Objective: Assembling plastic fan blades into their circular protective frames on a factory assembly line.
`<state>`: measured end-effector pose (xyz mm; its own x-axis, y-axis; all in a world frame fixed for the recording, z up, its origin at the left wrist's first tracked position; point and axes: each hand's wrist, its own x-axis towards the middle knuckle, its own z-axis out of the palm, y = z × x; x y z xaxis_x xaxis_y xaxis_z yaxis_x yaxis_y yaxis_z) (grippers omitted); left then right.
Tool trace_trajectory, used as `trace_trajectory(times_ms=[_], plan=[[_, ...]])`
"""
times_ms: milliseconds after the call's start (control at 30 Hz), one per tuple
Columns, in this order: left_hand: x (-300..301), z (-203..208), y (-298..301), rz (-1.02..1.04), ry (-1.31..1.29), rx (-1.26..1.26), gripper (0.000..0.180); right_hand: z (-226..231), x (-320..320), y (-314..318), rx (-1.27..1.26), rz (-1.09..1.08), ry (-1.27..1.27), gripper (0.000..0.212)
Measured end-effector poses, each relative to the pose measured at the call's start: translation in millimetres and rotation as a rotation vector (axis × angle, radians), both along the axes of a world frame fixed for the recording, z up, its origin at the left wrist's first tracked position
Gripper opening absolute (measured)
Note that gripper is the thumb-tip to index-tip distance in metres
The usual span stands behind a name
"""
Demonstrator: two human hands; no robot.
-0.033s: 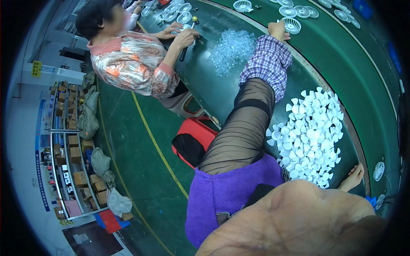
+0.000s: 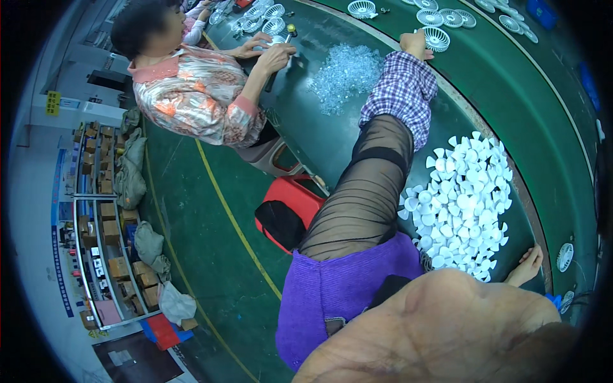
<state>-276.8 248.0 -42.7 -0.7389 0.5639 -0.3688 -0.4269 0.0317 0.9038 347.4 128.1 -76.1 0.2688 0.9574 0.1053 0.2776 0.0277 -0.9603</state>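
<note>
My left arm, in a checked sleeve under black mesh, stretches along the dark worktable (image 2: 319, 147). My left hand (image 2: 415, 46) rests at the table's far edge with fingers loosely extended, right beside a white round fan grille (image 2: 437, 39) on the green belt; the hand hides its contact with the grille. At the lower right my right hand (image 2: 527, 265) lies on the table edge, fingers loosely bent and apart, with nothing visible in them. Between my arms spreads a heap of small white fan blades (image 2: 463, 204). Beyond my left sleeve lies a pile of clear plastic pieces (image 2: 345, 73).
A co-worker (image 2: 191, 96) sits at the left, holding a black-handled tool with a yellow head (image 2: 292, 29). More grilles (image 2: 452, 18) lie on the green belt (image 2: 511, 83). A red stool (image 2: 290, 191) stands beside the table; shelves with boxes (image 2: 110, 223) line the wall.
The co-worker has shifted very slightly, and the black-handled tool with them. My hands stay where they were.
</note>
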Motion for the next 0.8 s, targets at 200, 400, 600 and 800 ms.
trace_trajectory(times_ms=[200,400,600,800], plan=[[-26.3,12.0,8.8,-0.033,0.069,-0.163,0.026,9.7,-18.1,5.9,-0.006,0.011,-0.03,0.018],[16.8,24.1,3.4,-0.157,0.388,-0.321,0.017,10.9,-16.1,2.4,-0.012,-0.012,-0.069,0.019],[48.5,20.5,-37.1,-0.314,0.12,0.011,0.018,2.3,-8.2,5.4,0.001,-0.001,-0.057,0.019],[104.6,18.1,-140.5,-0.292,-0.08,0.228,0.015,0.8,-5.8,2.2,-0.003,0.006,-0.01,0.021]])
